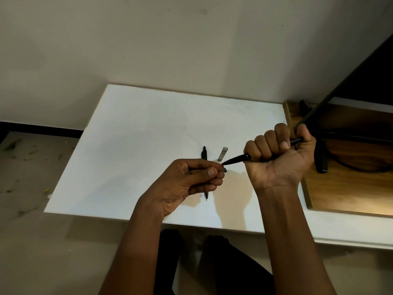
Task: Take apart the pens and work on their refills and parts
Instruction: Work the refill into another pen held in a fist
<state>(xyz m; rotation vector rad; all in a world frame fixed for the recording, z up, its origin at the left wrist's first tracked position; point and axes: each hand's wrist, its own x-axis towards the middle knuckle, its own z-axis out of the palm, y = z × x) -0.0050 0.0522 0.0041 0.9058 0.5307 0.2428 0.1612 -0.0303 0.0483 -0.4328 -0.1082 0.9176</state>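
My right hand is fisted around a black pen, whose tapered tip points left and slightly down. My left hand pinches at that tip with thumb and fingertips; what it grips there is too small to make out. A second black pen lies lengthwise on the white board, its middle hidden behind my left fingers and its point showing near the front. A small grey rectangular case lies just right of it. A tiny dark piece rests on the board under the held pen's tip.
The white board sits against a pale wall. To the right is a wooden surface with a black stand and cable on it. Bare floor lies to the left, and my legs show below the board's front edge.
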